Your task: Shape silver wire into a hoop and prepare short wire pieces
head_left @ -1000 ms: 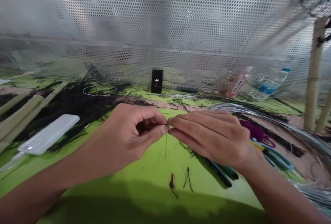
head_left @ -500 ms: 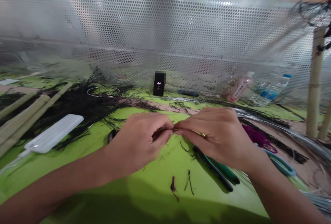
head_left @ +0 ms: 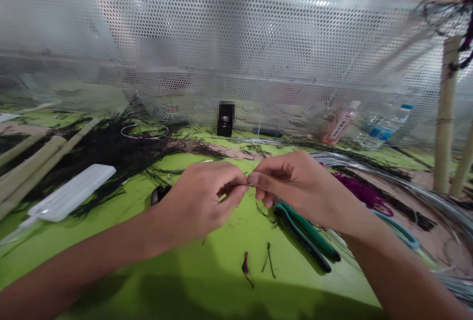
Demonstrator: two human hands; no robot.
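Note:
My left hand and my right hand meet over the green table, fingertips pinched together on a thin piece of wire between them. Both hands are closed in a pinch. The wire is very fine and mostly hidden by my fingers. Green-handled pliers lie on the table just below my right hand. Two small clipped bits, one magenta and one dark, lie near the front.
A heap of black fibres spreads at the left beside bamboo sticks and a white flat case. A perforated metal screen stands behind. Coiled wire, magenta fibres, scissors and bottles lie at the right.
My right hand's fingers have curled up and lifted, uncovering the green pliers. Both hands stay pinched on the wire at about the same spot.

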